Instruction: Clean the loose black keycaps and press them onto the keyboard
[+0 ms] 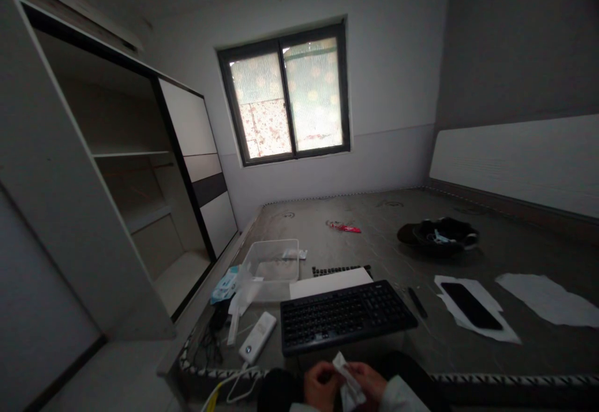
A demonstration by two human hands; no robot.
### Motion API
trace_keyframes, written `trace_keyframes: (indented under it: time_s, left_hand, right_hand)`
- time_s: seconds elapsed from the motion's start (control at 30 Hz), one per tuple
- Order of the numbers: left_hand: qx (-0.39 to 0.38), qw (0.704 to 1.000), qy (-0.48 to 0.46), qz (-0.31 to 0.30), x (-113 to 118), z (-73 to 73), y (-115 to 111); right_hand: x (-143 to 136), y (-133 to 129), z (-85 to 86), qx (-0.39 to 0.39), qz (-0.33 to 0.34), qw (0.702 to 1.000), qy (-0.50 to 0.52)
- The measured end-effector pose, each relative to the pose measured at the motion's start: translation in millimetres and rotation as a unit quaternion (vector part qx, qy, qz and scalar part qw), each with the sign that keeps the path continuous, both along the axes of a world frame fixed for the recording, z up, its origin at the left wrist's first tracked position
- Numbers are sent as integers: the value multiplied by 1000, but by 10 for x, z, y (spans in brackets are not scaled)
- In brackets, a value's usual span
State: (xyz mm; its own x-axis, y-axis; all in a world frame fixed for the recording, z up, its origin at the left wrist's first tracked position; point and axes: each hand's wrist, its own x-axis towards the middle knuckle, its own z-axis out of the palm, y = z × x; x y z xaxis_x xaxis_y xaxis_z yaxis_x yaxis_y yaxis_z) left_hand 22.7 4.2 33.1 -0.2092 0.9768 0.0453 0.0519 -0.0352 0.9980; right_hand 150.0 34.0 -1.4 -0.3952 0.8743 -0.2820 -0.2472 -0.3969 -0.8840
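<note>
Both my hands are close together at the bottom of the view, just in front of a black keyboard [346, 315]. Between them is a small white packet or folded tissue [349, 382]. My left hand [321, 384] has its fingers curled at the left side of this white item. The fingers of my right hand [369, 382] are closed on its right side. Behind the keyboard lie a white sheet [330, 283] and a strip of black keys [339, 270]. A white power bank [258, 337] with a cable sits to the left.
A clear plastic box [276, 290] and a blue packet [225, 285] stand at the left. On the right are a black phone [472, 306] on white paper, another paper [547, 299] and a dark cap [442, 237]. A red item [346, 228] lies farther back.
</note>
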Motion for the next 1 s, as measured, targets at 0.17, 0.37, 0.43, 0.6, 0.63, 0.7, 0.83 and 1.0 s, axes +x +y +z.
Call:
trace_keyframes:
  time_s: [0.17, 0.37, 0.43, 0.6, 0.63, 0.7, 0.83, 1.0]
  left_hand:
    - [-26, 999, 46, 13, 0, 42, -21]
    - [-6, 1000, -24, 8, -8, -43, 19]
    - [-3, 999, -43, 12, -8, -31, 17]
    - [-14, 997, -66, 21, -3, 104, -32]
    - [-19, 998, -60, 25, -1, 136, -43]
    - [-24, 998, -48, 32, 7, 193, -64]
    - [-9, 998, -51, 23, 31, 243, -87]
    - [14, 999, -45, 19, 56, 129, -65]
  right_hand:
    - [8, 30, -56, -34, -48, 998, 26]
    - [-13, -61, 222, 4, -3, 998, 63]
    - [-20, -95, 315, 20, 15, 997, 67]
    - [-61, -102, 319, 30, 15, 996, 87]
    - [-71, -96, 294, 31, 11, 995, 89]
    - [-86, -85, 248, 29, -2, 996, 89]
    - [-90, -68, 205, 20, -40, 997, 66]
    - [-47, -7, 168, 61, -55, 997, 8]
